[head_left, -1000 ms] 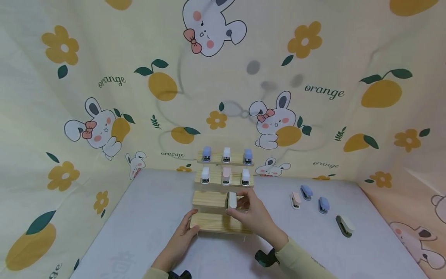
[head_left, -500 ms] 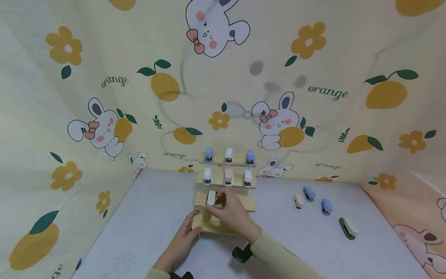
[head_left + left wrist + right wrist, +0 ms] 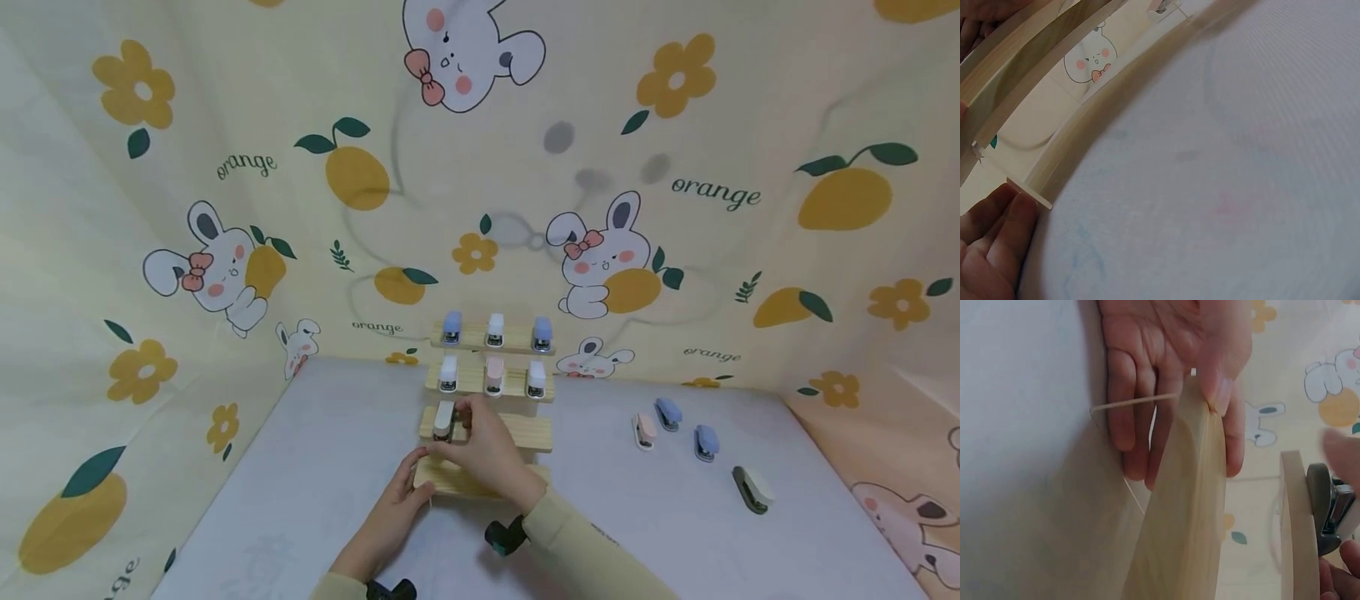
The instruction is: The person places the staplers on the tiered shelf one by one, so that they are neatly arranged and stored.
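Observation:
A tiered wooden display rack [image 3: 480, 479] stands mid-table with small staplers on its upper steps. My left hand [image 3: 392, 508] grips the left end of its lowest step; in the right wrist view the left thumb [image 3: 1225, 369] lies on the board edge and the fingers hang below. A stapler with white top and dark green base [image 3: 443, 422] sits at the left end of the step above the lowest. My right hand [image 3: 483, 450] holds it, thumb toward the front and fingertips behind. In the right wrist view, its base [image 3: 1319, 500] lies against the step's board [image 3: 1297, 531].
On the top step stand a blue, a white and another blue stapler [image 3: 542, 333]; below them are a white, a pink [image 3: 494, 375] and a white one. Right of the rack lie a pink stapler [image 3: 644, 431], two blue ones [image 3: 706, 442] and a white-and-green one [image 3: 752, 489].
My right hand has carried the white-and-green stapler from right of centre leftward along the step, and set it at the left end. The left hand keeps its grip on the rack.

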Motion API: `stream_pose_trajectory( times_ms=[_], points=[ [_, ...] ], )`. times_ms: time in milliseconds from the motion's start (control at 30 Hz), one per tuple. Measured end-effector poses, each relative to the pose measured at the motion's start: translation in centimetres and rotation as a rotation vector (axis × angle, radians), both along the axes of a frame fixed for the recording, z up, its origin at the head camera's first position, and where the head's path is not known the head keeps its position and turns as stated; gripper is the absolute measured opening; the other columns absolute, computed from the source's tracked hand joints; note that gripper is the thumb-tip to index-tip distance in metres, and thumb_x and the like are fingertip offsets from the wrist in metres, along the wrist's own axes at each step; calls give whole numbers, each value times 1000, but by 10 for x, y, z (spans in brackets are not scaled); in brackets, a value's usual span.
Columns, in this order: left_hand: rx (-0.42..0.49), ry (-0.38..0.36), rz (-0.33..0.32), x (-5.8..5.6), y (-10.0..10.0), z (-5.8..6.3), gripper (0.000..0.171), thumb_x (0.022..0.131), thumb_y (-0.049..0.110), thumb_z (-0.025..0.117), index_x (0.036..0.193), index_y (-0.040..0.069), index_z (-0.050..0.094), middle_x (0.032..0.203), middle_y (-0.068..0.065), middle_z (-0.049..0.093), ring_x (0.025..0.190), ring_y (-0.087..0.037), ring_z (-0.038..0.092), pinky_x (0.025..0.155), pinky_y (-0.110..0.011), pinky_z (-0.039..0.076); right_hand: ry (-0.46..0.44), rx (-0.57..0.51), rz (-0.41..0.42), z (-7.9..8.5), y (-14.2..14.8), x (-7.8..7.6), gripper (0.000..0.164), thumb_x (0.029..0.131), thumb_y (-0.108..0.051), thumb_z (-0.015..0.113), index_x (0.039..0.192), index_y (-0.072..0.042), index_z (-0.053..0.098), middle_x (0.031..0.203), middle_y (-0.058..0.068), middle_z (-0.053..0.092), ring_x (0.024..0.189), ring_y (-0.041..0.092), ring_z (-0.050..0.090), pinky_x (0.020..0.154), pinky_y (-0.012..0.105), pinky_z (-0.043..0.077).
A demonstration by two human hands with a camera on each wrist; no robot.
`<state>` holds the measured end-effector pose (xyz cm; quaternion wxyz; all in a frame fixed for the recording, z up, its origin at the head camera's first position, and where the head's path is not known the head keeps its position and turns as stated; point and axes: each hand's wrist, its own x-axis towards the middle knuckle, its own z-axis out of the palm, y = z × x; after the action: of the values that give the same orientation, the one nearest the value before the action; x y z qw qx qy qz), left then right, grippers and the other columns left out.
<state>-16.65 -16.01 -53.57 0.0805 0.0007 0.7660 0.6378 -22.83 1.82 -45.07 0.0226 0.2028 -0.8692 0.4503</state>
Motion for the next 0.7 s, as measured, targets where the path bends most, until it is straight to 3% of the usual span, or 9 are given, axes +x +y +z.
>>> stream_pose_trajectory(
  times_ms=[433, 600, 700],
  points=[
    [13, 25, -6, 1, 3, 0, 59, 96, 43, 56, 148, 35, 30, 157, -20, 16, 143, -40, 14, 111, -61, 14, 38, 85, -38, -3, -1, -2, 55, 76, -37, 83, 111, -13, 48, 103, 2, 52, 83, 14, 48, 68, 26, 45],
    [7, 19, 0, 1, 3, 2, 58, 96, 42, 56, 147, 35, 31, 158, -18, 17, 143, -39, 13, 111, -61, 13, 57, 83, -37, -3, -2, -1, 56, 75, -36, 83, 112, -12, 48, 106, 3, 52, 86, 15, 49, 73, 28, 47],
    [2, 21, 2, 2, 4, 4, 57, 96, 40, 56, 147, 35, 30, 157, -18, 18, 143, -38, 14, 111, -61, 13, 60, 57, -29, -4, 1, 2, 59, 76, -34, 84, 118, -12, 50, 112, 4, 55, 97, 17, 53, 84, 31, 49]
  ],
)
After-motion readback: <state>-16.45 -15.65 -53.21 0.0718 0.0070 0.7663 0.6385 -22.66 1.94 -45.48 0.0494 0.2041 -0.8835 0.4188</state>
